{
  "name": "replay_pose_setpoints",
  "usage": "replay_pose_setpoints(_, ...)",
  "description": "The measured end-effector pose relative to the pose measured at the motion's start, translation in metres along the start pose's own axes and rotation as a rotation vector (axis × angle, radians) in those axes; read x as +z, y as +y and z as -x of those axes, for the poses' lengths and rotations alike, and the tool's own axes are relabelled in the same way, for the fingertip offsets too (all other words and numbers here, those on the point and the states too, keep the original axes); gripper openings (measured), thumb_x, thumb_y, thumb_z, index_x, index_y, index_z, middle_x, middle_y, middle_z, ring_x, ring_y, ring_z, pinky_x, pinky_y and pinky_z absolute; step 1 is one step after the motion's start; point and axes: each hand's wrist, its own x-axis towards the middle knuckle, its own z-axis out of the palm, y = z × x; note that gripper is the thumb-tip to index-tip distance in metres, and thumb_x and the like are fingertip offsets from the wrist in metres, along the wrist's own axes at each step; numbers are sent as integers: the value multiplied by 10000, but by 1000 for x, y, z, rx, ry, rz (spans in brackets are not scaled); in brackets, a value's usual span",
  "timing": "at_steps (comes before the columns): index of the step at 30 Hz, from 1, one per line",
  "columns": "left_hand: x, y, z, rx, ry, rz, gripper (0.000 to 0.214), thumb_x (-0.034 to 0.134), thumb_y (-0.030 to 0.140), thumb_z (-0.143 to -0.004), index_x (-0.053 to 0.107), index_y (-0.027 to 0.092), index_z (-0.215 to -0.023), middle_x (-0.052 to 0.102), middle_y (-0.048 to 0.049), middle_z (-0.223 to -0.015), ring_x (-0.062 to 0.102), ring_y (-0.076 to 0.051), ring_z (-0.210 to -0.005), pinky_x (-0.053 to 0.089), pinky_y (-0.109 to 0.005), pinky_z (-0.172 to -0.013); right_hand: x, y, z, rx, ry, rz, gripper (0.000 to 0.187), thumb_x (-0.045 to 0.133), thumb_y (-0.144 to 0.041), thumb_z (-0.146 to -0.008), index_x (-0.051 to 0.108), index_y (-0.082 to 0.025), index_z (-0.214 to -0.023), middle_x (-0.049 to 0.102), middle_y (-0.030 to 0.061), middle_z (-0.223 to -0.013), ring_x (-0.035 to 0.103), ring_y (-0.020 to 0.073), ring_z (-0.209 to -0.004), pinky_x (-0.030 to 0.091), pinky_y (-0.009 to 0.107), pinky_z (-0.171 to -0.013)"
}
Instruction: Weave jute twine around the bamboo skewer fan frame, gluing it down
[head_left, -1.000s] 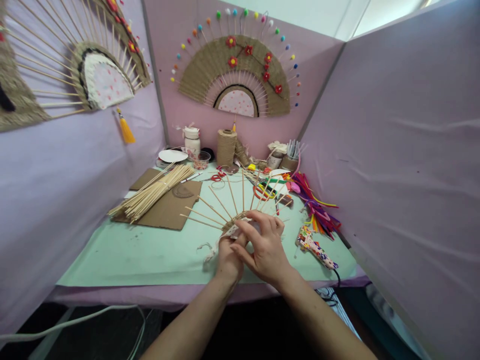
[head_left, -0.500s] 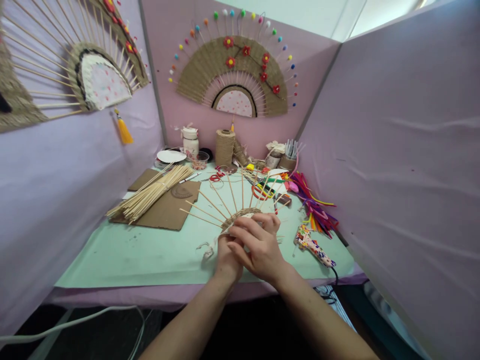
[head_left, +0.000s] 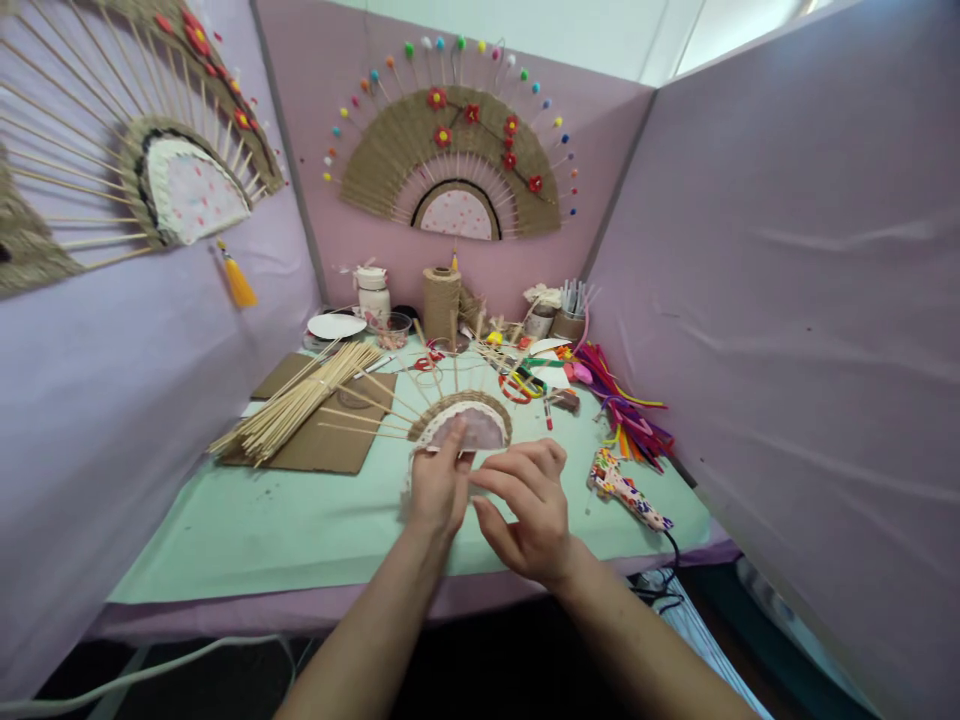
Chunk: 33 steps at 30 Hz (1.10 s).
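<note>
A small half-made fan (head_left: 465,424) stands tilted up above the green mat (head_left: 300,510): a pale half-disc with a twine rim and thin wooden skewers spreading out behind it. My left hand (head_left: 437,487) grips its lower left edge, thumb on the face. My right hand (head_left: 525,508) is just below and right of the fan, fingers curled and pinched near the fan's base; what they hold is too small to make out.
A bundle of skewers (head_left: 300,400) lies on brown cardboard (head_left: 330,440) at left. A twine spool (head_left: 441,302), jars, scissors (head_left: 517,385), pipe cleaners (head_left: 626,415) and a patterned glue gun (head_left: 626,490) crowd the back and right. Finished fans (head_left: 450,160) hang on the purple walls.
The fan has been lifted from lying nearly flat and tipped upright, so its pale face now shows. Both hands rose with it; the right hand slid off the top.
</note>
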Motion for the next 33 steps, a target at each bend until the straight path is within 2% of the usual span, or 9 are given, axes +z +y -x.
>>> replay_pose_setpoints(3,8,21,-15,43,67,208,113,679,64,-769,652,162,-817,724,-3,-849,684,-127,-857,544,-301,-887,16,16,9,333,-148,-153,154,556,-231,-877,618,-189,-743,629,11,-723,543,151,-724,389,347,-766)
replay_pose_setpoints(6,13,27,-24,-38,91,322,136,589,27,-827,645,149,-849,729,-16,-866,691,-122,-867,546,-304,-899,37,39,16,817,-281,-471,165,640,-341,-818,648,-177,-814,650,16,-766,557,145,-711,430,283,-672)
replay_pose_setpoints(9,13,25,-28,-147,121,339,132,539,63,-882,642,145,-874,731,-27,-842,698,-113,-813,562,-261,-843,50,51,13,1134,-173,-871,346,712,-417,-752,663,-185,-1004,697,49,-994,612,162,-865,462,256,-703)
replay_pose_setpoints(15,12,17,-28,-220,133,344,174,486,49,-905,629,146,-905,733,-29,-830,700,-104,-779,567,-211,-769,65,53,-11,1168,328,-1338,363,776,-329,-679,687,-228,-1016,725,9,-1074,645,167,-992,499,278,-856)
replay_pose_setpoints(20,9,6,-26,-202,61,242,161,586,64,-838,636,155,-961,725,-40,-906,683,-119,-842,547,-240,-816,82,63,-16,1197,446,-1337,318,782,-313,-680,704,-167,-951,746,44,-997,681,171,-921,527,304,-896)
replay_pose_setpoints(24,-6,-3,-19,-238,-55,-183,207,716,138,-719,638,154,-910,692,-52,-876,653,-133,-805,521,-262,-788,79,81,-23,1312,560,-1299,272,781,-296,-689,681,-185,-916,747,22,-900,687,155,-827,569,295,-788)
replay_pose_setpoints(27,-19,1,-14,-11,-80,-736,218,727,167,-682,598,173,-857,640,-42,-853,619,-164,-797,509,-327,-776,70,92,-30,1370,641,-1298,203,764,-269,-714,659,-209,-876,737,-15,-813,681,145,-786,581,314,-751)
replay_pose_setpoints(31,-27,24,-19,683,-59,-1285,207,661,155,-732,555,192,-906,561,-64,-971,545,-229,-982,448,-443,-926,66,96,-31,1375,648,-1330,166,749,-258,-739,662,-219,-875,737,-28,-803,678,135,-784,581,323,-768)
replay_pose_setpoints(33,-25,31,-27,857,-39,-1400,245,641,152,-758,524,195,-970,530,-77,-1010,519,-244,-1021,436,-465,-944,68,94,-29,1386,654,-1339,165,748,-263,-742,665,-217,-876,740,-24,-812,679,134,-787,581,321,-775)
